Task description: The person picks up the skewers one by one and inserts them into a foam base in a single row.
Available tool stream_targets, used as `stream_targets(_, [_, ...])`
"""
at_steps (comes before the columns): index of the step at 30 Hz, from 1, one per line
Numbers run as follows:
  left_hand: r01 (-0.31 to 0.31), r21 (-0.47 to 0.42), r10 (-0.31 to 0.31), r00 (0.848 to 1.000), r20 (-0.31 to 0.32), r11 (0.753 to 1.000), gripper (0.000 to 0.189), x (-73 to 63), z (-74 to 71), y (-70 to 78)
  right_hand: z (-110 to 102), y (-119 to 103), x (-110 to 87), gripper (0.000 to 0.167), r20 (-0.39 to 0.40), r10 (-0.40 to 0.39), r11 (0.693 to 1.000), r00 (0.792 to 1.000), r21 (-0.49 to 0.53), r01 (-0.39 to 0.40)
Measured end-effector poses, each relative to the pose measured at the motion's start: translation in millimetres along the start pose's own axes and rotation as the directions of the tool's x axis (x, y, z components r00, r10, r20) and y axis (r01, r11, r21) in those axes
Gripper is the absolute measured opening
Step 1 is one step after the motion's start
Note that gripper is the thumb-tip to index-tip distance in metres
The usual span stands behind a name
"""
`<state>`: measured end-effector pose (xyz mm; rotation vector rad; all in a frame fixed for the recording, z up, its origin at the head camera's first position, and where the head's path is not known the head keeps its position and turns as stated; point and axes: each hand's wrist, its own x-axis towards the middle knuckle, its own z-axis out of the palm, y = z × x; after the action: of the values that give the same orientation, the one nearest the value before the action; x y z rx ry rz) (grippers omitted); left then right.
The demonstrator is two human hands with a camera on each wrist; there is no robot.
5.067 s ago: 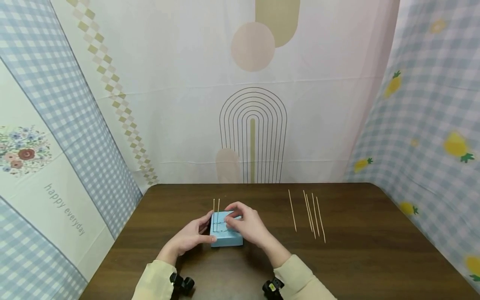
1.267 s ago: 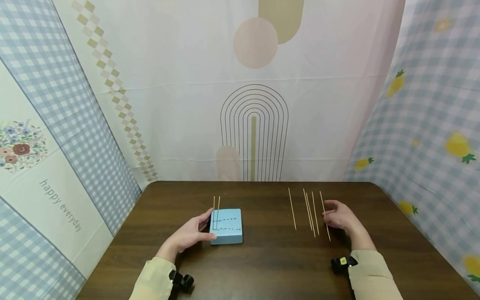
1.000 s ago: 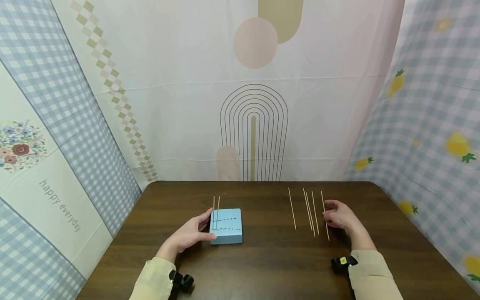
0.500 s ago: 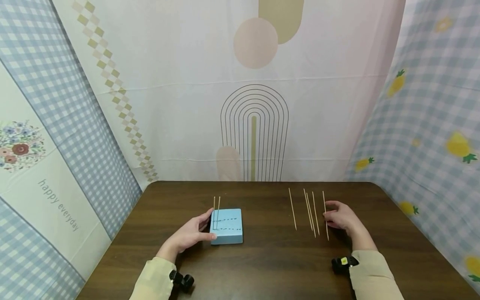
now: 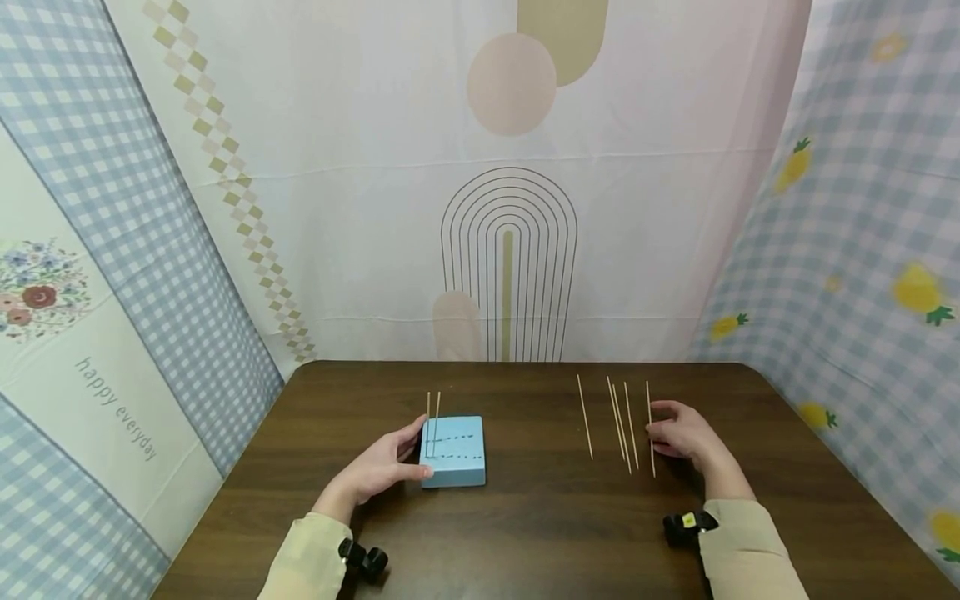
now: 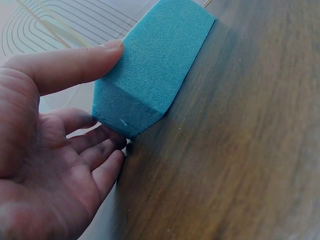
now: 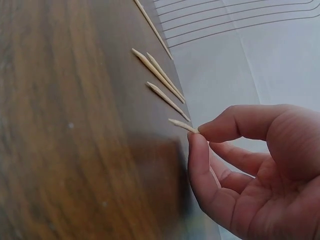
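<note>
A light blue foam block (image 5: 459, 475) lies on the table at centre left, with rows of dark marks across its top. Two bamboo skewers (image 5: 438, 408) stand upright in its left part. My left hand (image 5: 375, 471) grips the block's left side, and in the left wrist view its thumb (image 6: 85, 67) lies along one edge with the fingers bent below. Far to the right, my right hand (image 5: 686, 435) pinches another bamboo skewer (image 5: 649, 408) between thumb and index finger. The tip of that skewer (image 7: 181, 125) pokes out past the fingertips in the right wrist view.
Several loose skewers (image 5: 585, 417) lie on the dark wooden table (image 5: 540, 533), just left of my right hand. A printed white cloth (image 5: 360, 258) hangs behind the table's far edge. Checked cloths (image 5: 847, 275) flank both sides.
My right hand has gone from above the block to the loose skewers on the right and now pinches the outermost one. That skewer has swung straighter in view. My left hand stays at the block.
</note>
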<state>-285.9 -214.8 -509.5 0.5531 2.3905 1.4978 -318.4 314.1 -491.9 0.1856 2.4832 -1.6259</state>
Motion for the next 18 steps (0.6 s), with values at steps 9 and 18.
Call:
stream_targets(9, [-0.018, -0.016, 0.018, 1.0, 0.005, 1.0, 0.1, -1.6, -1.9, 2.4, 0, -3, 1.4, 0.068, -0.003, -0.018, 1.0, 1.0, 0.012, 0.018])
stream_targets(18, [-0.019, -0.01, 0.019, 1.0, 0.002, 1.0, 0.099, -0.8, -1.0, 0.8, 26, -28, -4.8, 0.064, 0.006, -0.114, 0.993, 0.993, 0.015, 0.114])
